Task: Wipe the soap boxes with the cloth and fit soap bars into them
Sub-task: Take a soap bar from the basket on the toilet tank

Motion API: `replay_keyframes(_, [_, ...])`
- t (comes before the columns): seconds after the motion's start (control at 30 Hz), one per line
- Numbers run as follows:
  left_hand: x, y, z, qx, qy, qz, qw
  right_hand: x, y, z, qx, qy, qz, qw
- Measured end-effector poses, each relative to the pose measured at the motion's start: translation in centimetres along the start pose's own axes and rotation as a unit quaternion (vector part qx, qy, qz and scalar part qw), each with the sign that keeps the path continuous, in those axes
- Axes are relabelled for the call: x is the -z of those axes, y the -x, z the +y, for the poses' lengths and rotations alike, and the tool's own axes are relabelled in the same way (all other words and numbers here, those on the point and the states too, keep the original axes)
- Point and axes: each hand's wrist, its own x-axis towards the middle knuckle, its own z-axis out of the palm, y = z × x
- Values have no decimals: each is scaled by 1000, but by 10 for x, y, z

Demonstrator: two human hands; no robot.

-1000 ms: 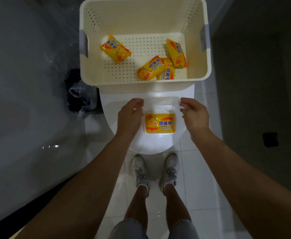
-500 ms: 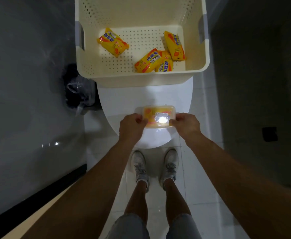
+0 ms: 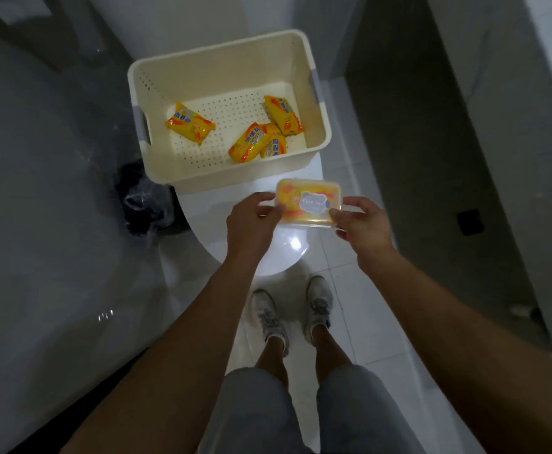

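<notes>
Lifted off the toilet lid, one soap box (image 3: 308, 203) sits pinched between left hand (image 3: 251, 222) and right hand (image 3: 364, 226); four soap bars (image 3: 189, 123) basketed.

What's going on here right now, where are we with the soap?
A person holds a clear soap box between both hands, the left hand gripping its left end and the right hand its right end, above the white toilet lid. The lid is on and a yellow wrapped soap bar shows through it. Four more wrapped soap bars lie in the cream basket behind. No cloth is in view.
</notes>
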Motion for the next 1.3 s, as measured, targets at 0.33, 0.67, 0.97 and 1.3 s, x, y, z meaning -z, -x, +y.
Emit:
replay_keyframes(0.33, [30,41,159,-89,129,-51,986,71,76,-117,115,-126,44,984])
replay_keyframes(0.67, [-7,74,294,-186,140,-110,966,174,120,-177,192,-217,82,953])
replay_keyframes(0.97, [-115,80,380,-214,139,-153,955,288,94,-201,197,-270,170,927])
replay_keyframes(1.3, [-280,98,464,-238,79,-230,940,439,33,-187,172,-305,258,901])
